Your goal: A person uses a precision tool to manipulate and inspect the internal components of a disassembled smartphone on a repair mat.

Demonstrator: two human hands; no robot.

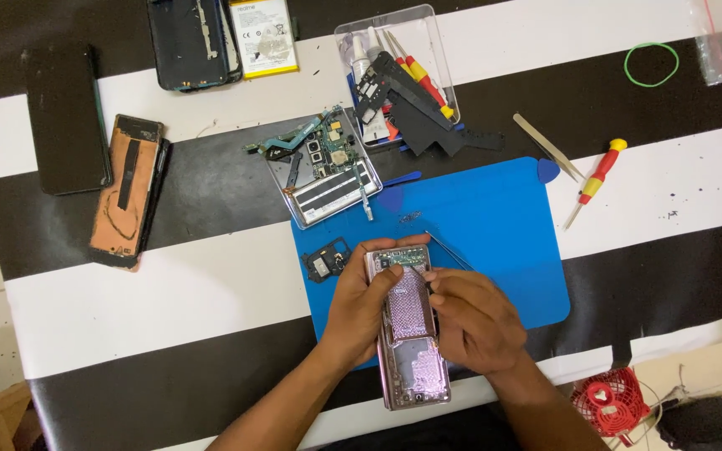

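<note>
Gripping an opened pink smartphone (412, 334) with its back cover removed, the left hand (363, 302) wraps its fingers around the phone's left edge, thumb lying along the upper frame. The right hand (471, 321) is curled closed against the phone's right edge and pinches thin metal tweezers (449, 250), whose tips extend up and to the left past the phone's top corner. The phone lies between both hands, upright along its length, tilted slightly, above the near edge of a blue work mat (503, 242). A metallic mesh-patterned sheet (411, 302) covers the phone's middle section.

Just left of the phone's top, a small black component (326, 260) rests on the mat. Beyond it, a clear tray (323, 167) holds circuit boards and flex cables. Farther back, a second clear tray (399, 71) holds screwdrivers and black plastic parts. To the right, a red-and-yellow screwdriver (597, 179) and flat tweezers (546, 147) lie on the striped black-and-white table (169, 292). On the left lie a copper-backed display panel (125, 192) and a black phone (67, 117). A green rubber band (651, 64) sits at far right.
</note>
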